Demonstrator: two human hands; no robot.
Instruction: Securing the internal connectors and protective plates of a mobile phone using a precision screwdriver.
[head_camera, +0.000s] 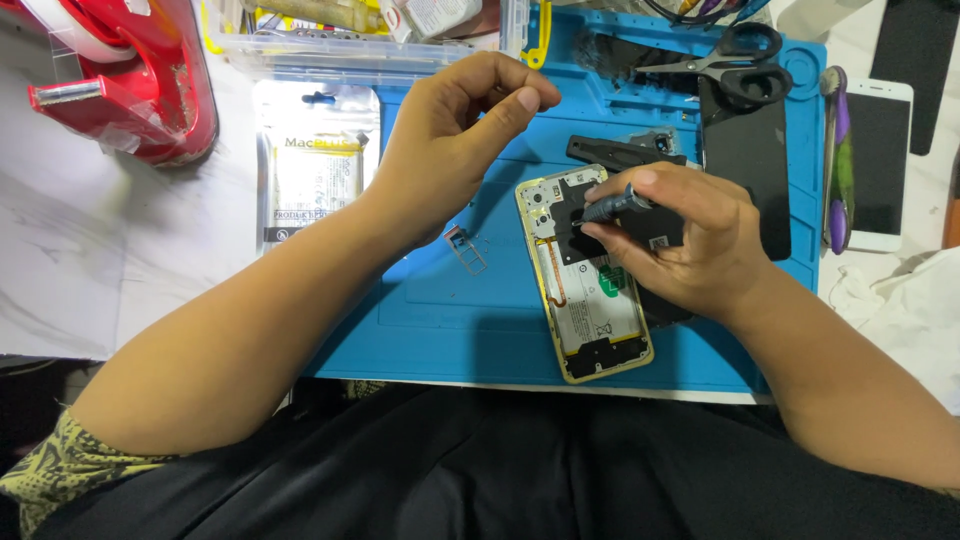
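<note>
1. While the right hand (690, 245) pinches a slim dark screwdriver (612, 207) between thumb and fingers, the tool's tip rests on the upper part of an opened phone (585, 275).
2. That phone lies face down on a blue work mat (450, 310), its back cover off, showing a gold frame, a white battery with a green mark, and black shields at the top and bottom.
3. The right hand's heel covers the right edge of the phone.
4. The left hand (455, 150) hangs raised above the mat, up and to the left of the phone, thumb and fingertips drawn together in a narrow pinch; whether anything small sits between them I cannot tell.
5. A small metal card tray (466, 249) lies on the mat just left of the phone, below the left hand.
6. A black cover piece (622, 152) lies just beyond the phone's top.
7. A dark phone panel (752, 160) lies to the right of it on the mat.
8. Black-handled scissors (735, 62) sit at the far right corner of the mat.
9. A white phone (880, 160) rests off the mat on the right, beside a purple-and-green tool (838, 160).
10. A packaged part in a clear bag (315, 165) lies left of the mat, near a red tape dispenser (130, 70).
</note>
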